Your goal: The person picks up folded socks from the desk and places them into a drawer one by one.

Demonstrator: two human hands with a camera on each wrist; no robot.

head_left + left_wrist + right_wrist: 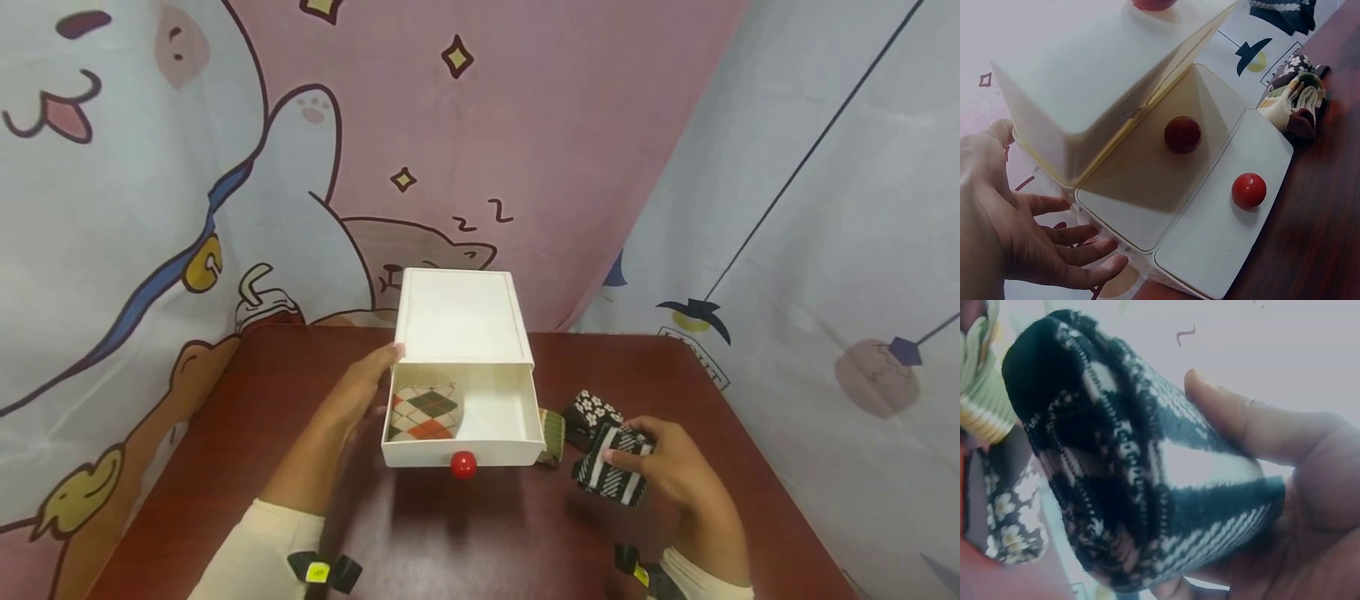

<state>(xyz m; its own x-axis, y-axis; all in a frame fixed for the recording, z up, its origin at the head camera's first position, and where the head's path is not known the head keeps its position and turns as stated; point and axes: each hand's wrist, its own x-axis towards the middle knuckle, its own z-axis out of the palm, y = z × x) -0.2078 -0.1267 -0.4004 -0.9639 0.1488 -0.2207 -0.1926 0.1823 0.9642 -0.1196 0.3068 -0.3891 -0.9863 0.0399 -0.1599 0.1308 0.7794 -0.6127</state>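
Note:
A white drawer cabinet stands on the table with its top drawer pulled out. Folded argyle socks lie in the left part of that drawer. Against the cabinet's left side rests my left hand, its fingers extended and spread along the wall in the left wrist view. My right hand pinches a folded pair of black-and-white patterned socks between thumb and fingers, to the right of the drawer. Just behind that pair are folded black floral socks. Green socks sit beside the cabinet, partly hidden.
Two lower drawers with red knobs are closed under the pulled-out one. A red knob sticks out from the top drawer's front. The dark red table ends at a printed cloth backdrop behind and at the sides.

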